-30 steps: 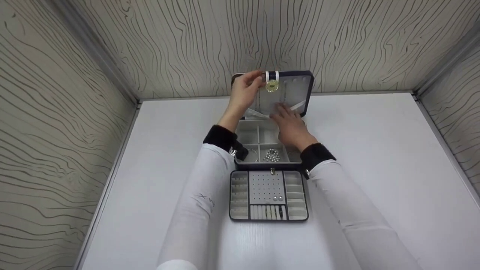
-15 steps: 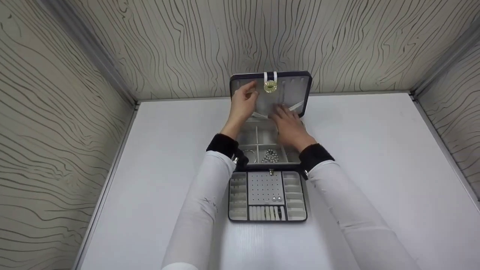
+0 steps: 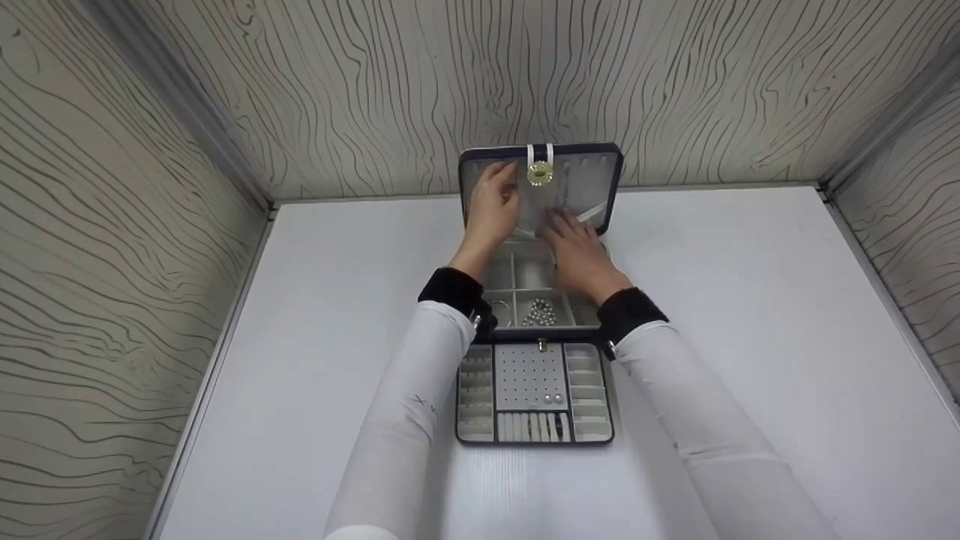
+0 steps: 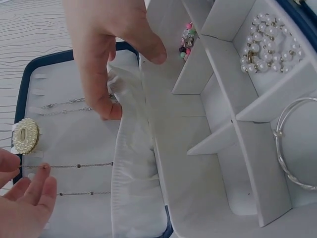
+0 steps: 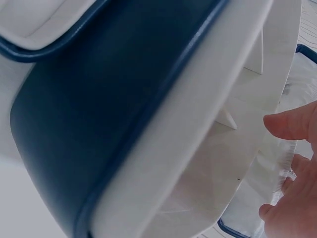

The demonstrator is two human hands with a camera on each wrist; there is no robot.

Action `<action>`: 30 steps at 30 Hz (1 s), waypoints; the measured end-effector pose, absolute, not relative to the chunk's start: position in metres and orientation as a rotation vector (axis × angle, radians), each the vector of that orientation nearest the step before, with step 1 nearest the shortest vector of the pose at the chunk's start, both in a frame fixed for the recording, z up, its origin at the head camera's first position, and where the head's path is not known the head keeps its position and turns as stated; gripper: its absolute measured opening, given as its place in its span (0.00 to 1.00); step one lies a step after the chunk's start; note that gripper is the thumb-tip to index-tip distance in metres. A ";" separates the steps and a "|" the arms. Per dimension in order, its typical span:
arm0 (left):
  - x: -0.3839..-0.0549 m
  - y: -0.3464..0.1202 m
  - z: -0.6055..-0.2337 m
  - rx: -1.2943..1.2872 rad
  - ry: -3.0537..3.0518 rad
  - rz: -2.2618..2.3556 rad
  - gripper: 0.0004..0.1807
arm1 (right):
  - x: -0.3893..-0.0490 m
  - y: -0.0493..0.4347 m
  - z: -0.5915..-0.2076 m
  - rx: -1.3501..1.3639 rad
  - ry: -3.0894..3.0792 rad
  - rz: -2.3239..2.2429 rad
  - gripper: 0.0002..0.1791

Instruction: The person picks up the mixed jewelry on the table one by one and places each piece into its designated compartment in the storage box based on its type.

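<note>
A dark blue jewelry box (image 3: 551,330) stands with its lid (image 3: 616,187) raised and a gold clasp (image 3: 540,174) hanging at the lid's top. My left hand (image 3: 491,214) is before the left half of the lid; in the left wrist view its fingertips touch a fine necklace (image 4: 79,166) strung with small beads. Another chain (image 4: 67,111) hangs near the right hand. At the gathered fabric pocket (image 4: 131,168) low in the lid, my right hand (image 3: 577,251) has its thumb apart and its fingers at the pocket's edge. The fingers partly hide the pocket's upper end.
Box compartments hold a pearl strand (image 3: 539,313), a metal bangle (image 4: 282,144) and a colorful beaded piece (image 4: 187,40). A removed tray (image 3: 525,442) lies on the white table (image 3: 330,360), bearing pearl earrings (image 3: 553,399) and ring rolls. A patterned wall (image 3: 360,97) stands behind.
My left hand has come down from the lid's top edge beside the clasp to the lid's inner face. The right hand stays at the pocket.
</note>
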State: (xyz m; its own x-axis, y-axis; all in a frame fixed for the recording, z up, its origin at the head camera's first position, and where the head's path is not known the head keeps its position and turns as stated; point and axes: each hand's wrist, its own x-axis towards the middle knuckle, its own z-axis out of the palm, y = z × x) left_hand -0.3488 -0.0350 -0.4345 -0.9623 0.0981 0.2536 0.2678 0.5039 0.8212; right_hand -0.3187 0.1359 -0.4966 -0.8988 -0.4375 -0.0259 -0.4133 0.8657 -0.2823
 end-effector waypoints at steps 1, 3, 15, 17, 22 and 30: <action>-0.349 -0.035 -0.434 -0.319 -2.598 -1.420 0.26 | -0.319 0.136 -0.497 -0.676 2.948 -0.410 0.39; -0.349 -0.034 -0.432 -0.328 -2.667 -1.350 0.27 | -0.319 0.136 -0.497 -0.681 2.952 -0.406 0.40; -0.349 -0.039 -0.424 -0.457 -2.862 -1.042 0.28 | -0.322 0.138 -0.500 -0.708 2.980 -0.411 0.40; -0.350 -0.040 -0.424 -0.460 -2.871 -1.052 0.29 | -0.323 0.137 -0.501 -0.701 2.976 -0.417 0.41; -0.351 -0.043 -0.422 -0.479 -2.884 -1.064 0.29 | -0.324 0.137 -0.500 -0.682 2.967 -0.440 0.42; -0.350 -0.044 -0.421 -0.505 -2.881 -1.067 0.31 | -0.325 0.137 -0.499 -0.657 3.012 -0.435 0.44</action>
State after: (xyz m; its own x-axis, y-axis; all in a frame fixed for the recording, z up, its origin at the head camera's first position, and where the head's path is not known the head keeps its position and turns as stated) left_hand -0.3504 -0.0437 -0.4214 -0.9469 0.2906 0.1375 0.3101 0.7126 0.6293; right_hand -0.3246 0.1369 -0.4992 -0.9105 -0.4124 0.0320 -0.4046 0.8719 -0.2759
